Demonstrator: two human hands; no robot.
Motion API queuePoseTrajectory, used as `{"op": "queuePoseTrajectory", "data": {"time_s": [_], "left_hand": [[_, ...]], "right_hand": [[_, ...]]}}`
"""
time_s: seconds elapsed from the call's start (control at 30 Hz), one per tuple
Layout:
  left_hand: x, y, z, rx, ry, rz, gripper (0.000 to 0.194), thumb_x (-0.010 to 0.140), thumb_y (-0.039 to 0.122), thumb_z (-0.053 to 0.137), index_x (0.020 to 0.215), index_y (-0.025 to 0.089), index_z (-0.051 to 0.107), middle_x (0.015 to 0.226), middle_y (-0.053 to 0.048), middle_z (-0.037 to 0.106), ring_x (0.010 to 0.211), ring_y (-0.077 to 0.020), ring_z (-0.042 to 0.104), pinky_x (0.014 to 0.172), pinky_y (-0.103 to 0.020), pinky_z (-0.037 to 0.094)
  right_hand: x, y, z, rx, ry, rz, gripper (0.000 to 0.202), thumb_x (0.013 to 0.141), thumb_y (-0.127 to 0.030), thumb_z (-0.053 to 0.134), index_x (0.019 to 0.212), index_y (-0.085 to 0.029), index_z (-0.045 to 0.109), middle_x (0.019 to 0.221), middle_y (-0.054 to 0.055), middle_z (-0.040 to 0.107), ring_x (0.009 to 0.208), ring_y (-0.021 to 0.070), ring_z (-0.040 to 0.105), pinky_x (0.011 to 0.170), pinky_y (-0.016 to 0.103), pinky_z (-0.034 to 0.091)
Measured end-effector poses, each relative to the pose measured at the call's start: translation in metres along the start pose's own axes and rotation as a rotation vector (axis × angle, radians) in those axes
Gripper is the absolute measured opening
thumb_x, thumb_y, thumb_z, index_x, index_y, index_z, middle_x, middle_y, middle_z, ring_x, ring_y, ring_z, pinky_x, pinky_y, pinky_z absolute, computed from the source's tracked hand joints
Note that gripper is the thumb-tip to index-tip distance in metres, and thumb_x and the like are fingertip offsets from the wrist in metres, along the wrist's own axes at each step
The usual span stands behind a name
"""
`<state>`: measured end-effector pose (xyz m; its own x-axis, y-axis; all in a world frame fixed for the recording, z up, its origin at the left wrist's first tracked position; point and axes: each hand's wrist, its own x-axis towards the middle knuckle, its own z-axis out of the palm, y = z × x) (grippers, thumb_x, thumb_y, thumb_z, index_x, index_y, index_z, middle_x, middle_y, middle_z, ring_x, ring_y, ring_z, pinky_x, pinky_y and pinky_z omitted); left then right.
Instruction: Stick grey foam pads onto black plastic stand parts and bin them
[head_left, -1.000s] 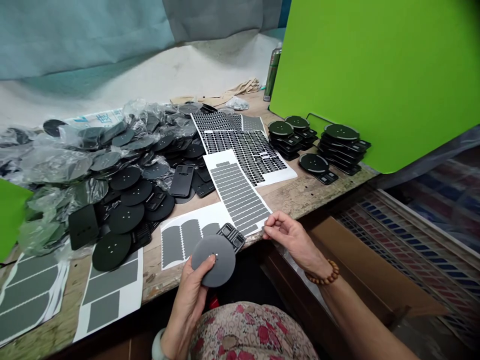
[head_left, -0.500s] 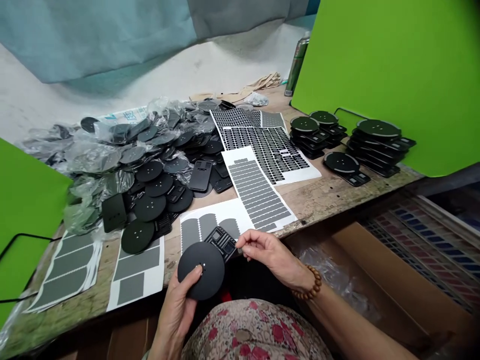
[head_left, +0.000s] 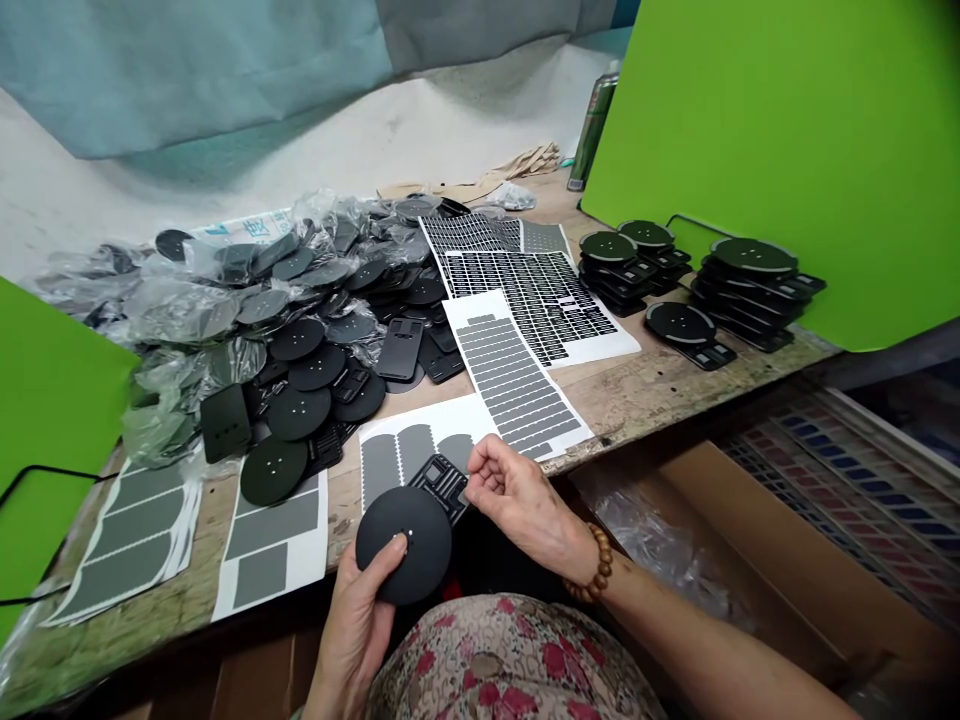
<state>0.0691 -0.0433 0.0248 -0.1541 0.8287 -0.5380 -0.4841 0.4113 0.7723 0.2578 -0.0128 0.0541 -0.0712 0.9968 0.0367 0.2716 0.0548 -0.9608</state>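
Note:
My left hand [head_left: 367, 605] grips a black round stand plate [head_left: 405, 545], its thumb lying on the disc near the small holes. A ribbed rectangular part [head_left: 441, 482] with recesses sticks out from the disc's upper right. At that part's right edge is my right hand [head_left: 517, 500], fingers curled into a pinch; what they hold, if anything, is too small and hidden to name. Behind the plate lies a sticker sheet [head_left: 379, 470] with grey shapes, partly covered by a sheet of grey strips [head_left: 510, 380].
Many black plates, some in clear plastic bags, are heaped in a pile [head_left: 300, 330] at left. Stacked plates [head_left: 750, 290] stand at right beside a green panel [head_left: 787, 150]. A spray can [head_left: 595, 125] is behind. An open cardboard box [head_left: 720, 510] sits below the table edge.
My right hand has shifted slightly left and up against the ribbed part, with its fingers curled more. My left hand and the stand plate have barely moved.

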Motion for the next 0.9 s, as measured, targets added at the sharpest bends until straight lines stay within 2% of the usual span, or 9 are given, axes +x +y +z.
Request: {"op": "queuePoseTrajectory", "data": {"time_s": [0.17, 0.53, 0.9], "left_hand": [[-0.002, -0.001, 0.006, 0.005, 0.011, 0.008, 0.056, 0.055, 0.022, 0.081, 0.108, 0.017, 0.064, 0.096, -0.006, 0.072, 0.092, -0.0231, 0.066, 0.084, -0.033, 0.052], [-0.005, -0.004, 0.008, -0.007, 0.025, 0.009, 0.056, 0.057, 0.023, 0.08, 0.11, 0.016, 0.062, 0.097, -0.006, 0.072, 0.092, -0.0223, 0.066, 0.084, -0.032, 0.052], [-0.006, -0.006, 0.012, -0.007, 0.026, 0.031, 0.059, 0.058, 0.024, 0.08, 0.114, 0.016, 0.061, 0.101, -0.007, 0.071, 0.095, -0.0234, 0.065, 0.086, -0.033, 0.051]], "right_hand": [[-0.001, 0.004, 0.007, -0.057, 0.074, -0.028, 0.011, 0.073, -0.011, 0.049, 0.079, -0.021, 0.046, 0.066, -0.004, 0.048, 0.06, 0.0097, 0.048, 0.057, 0.021, 0.04], [-0.005, 0.007, 0.019, -0.293, 0.113, -0.117, 0.013, 0.078, -0.01, 0.044, 0.081, -0.022, 0.042, 0.067, -0.003, 0.049, 0.059, 0.0108, 0.048, 0.057, 0.022, 0.038], [0.0, 0.012, 0.018, -0.138, 0.099, -0.044, 0.013, 0.075, -0.01, 0.046, 0.082, -0.022, 0.043, 0.066, -0.005, 0.048, 0.057, 0.0099, 0.048, 0.057, 0.021, 0.039]]}}
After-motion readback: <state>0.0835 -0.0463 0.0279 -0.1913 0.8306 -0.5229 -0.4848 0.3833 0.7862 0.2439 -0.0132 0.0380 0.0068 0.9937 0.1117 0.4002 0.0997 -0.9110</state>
